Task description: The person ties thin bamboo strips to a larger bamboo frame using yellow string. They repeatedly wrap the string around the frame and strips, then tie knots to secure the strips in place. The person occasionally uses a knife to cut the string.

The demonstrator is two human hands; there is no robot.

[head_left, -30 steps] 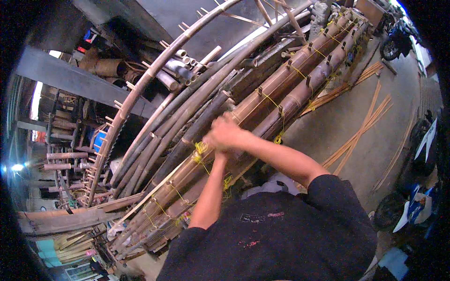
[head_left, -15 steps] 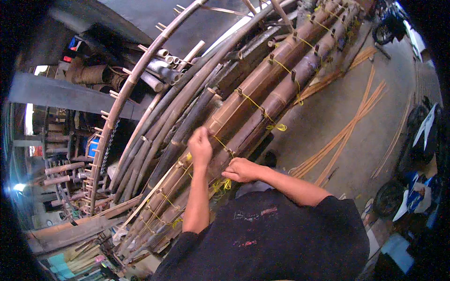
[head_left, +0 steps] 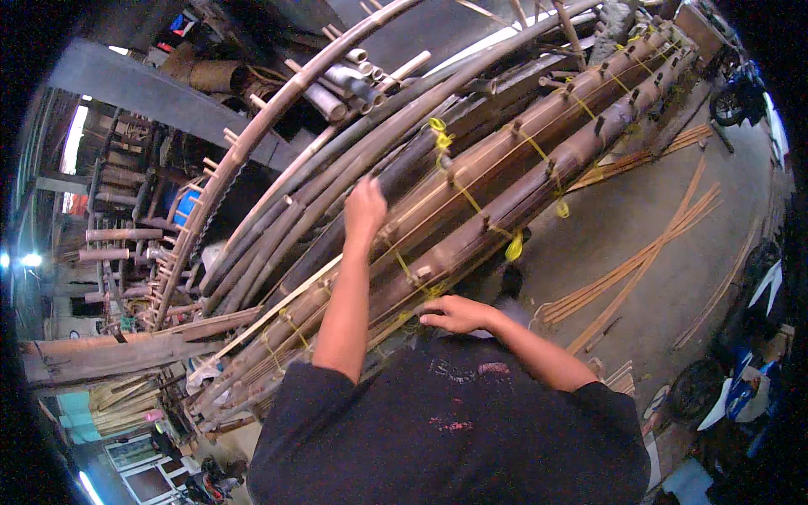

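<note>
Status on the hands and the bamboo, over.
Left hand high on bamboo poles. Right hand flat at near end. Yellow ties hang loose.

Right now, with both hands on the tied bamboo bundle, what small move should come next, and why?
Probably bring the left hand down the bamboo poles toward the right hand. The right rests near the yellow twine crossing the poles close to the body, while the left sits higher up, apart from any knot. Working that tie likely needs both hands.

A grey concrete floor (head_left: 665, 244) lies at right, with thin bamboo strips (head_left: 648, 252) scattered on it. A grey beam (head_left: 160, 93) crosses the upper left. Daylight enters through an opening (head_left: 74, 139) at left, beside a small bright lamp (head_left: 32, 260).
</note>
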